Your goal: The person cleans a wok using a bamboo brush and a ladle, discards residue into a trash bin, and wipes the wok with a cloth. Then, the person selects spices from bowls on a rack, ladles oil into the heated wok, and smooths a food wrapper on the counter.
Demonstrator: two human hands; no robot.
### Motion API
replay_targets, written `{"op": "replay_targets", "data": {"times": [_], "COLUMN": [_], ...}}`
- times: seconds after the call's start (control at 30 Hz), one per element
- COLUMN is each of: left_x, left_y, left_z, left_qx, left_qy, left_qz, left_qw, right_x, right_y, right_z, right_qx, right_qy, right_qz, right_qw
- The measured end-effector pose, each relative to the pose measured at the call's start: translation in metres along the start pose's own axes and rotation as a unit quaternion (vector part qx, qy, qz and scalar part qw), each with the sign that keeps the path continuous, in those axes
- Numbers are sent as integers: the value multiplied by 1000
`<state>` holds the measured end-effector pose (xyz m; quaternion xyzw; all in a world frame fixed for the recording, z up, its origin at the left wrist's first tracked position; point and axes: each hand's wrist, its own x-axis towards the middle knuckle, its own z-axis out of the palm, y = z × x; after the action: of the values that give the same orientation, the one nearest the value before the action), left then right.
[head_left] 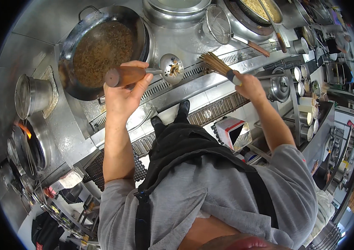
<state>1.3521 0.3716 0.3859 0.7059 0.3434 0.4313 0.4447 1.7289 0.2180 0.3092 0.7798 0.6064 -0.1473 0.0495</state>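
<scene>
My left hand (126,85) is closed round the thick wooden handle of a ladle (172,77). Dark and pale food scraps lie in the ladle's round metal bowl, which is over the slotted drain strip of the cooking range. In my right hand (250,86) is a bamboo wok brush (215,63), its bristles pointing up and left toward the ladle, a short gap apart from it. Beyond my left hand, a large black wok (66,62) holds brown, murky liquid with bits in it.
A wire strainer (218,25) with a wooden handle lies right of a big steel pot (177,16). At the far right, a pan of noodles (262,10) sits on a burner. A metal pot (39,98) stands at the left. Orange flame (23,129) shows beside stacked pans.
</scene>
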Motion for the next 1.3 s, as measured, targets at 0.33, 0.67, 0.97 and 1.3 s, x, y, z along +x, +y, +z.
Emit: {"op": "replay_targets", "data": {"times": [0.33,0.67,0.97,1.3], "left_x": [71,154,167,161], "left_y": [6,0,9,10], "left_z": [49,176,154,146], "left_qx": [141,147,115,112], "left_qy": [-213,-350,-356,-323], "left_qz": [134,180,109,49], "left_qw": [958,907,921,938], "right_x": [71,77,72,71], "right_y": [-22,-108,-73,-94], "right_z": [-56,-52,-76,-64], "right_qx": [-351,-275,-347,-58], "right_qy": [-151,-153,-140,-25], "right_qz": [-148,-232,-238,-243], "right_qw": [912,920,896,968]}}
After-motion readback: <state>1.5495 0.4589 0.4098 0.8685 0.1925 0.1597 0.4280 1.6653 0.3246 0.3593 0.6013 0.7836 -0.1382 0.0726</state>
